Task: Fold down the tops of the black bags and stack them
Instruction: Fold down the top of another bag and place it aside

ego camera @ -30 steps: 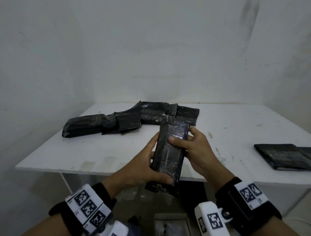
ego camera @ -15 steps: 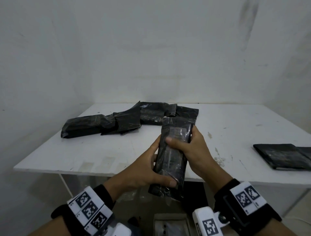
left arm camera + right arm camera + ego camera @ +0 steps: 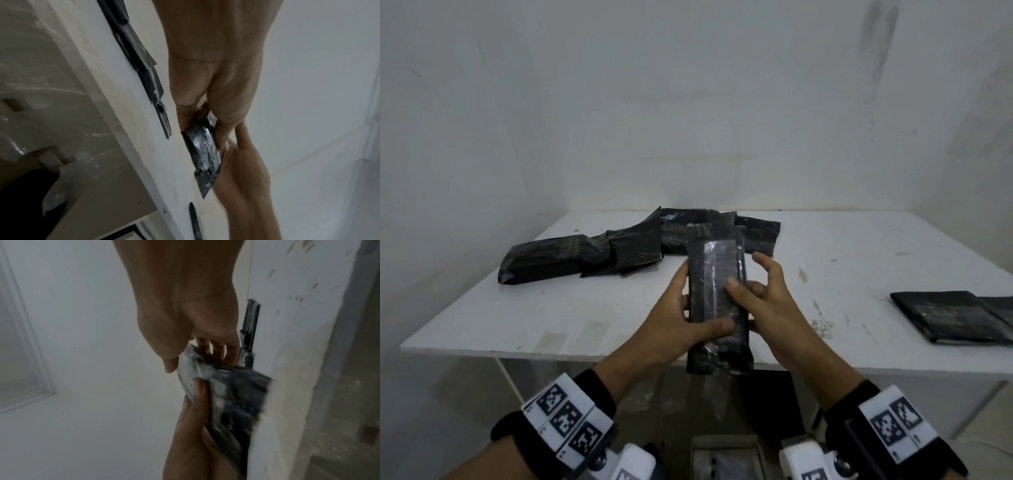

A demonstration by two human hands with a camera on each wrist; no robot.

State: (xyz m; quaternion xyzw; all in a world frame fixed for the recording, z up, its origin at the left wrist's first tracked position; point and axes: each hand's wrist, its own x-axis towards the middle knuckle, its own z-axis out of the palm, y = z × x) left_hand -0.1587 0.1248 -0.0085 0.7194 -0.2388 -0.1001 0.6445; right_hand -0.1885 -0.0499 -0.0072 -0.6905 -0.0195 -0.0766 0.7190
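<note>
held black bag (image 3: 717, 301) upright over the near edge of the white table (image 3: 592, 308), its lower end hanging past that edge, its top end toward the far edge. left hand (image 3: 674, 329) grips the bag from the left side: thumb laid across the lower front, fingers curled behind. right hand (image 3: 767, 298) at the bag's right side: thumb tip pressing the front at mid-height, index finger raised and spread clear of the bag, remaining fingers behind the right edge; half a second earlier this hand was clasped over the bag's top end, thumb across the front near the top, so it has slid down and loosened. the bag's top now shows uncovered. the left hand's grip is unchanged. in the right wrist view the right fingers (image 3: 218, 352) lie behind the bag, blurred. loose unfolded black bags (image 3: 619, 250) lie in a row toward the far left corner of the table, as before. the stack of folded bags (image 3: 955, 318) lies at the right edge, unmoved, well apart from the hands.
</note>
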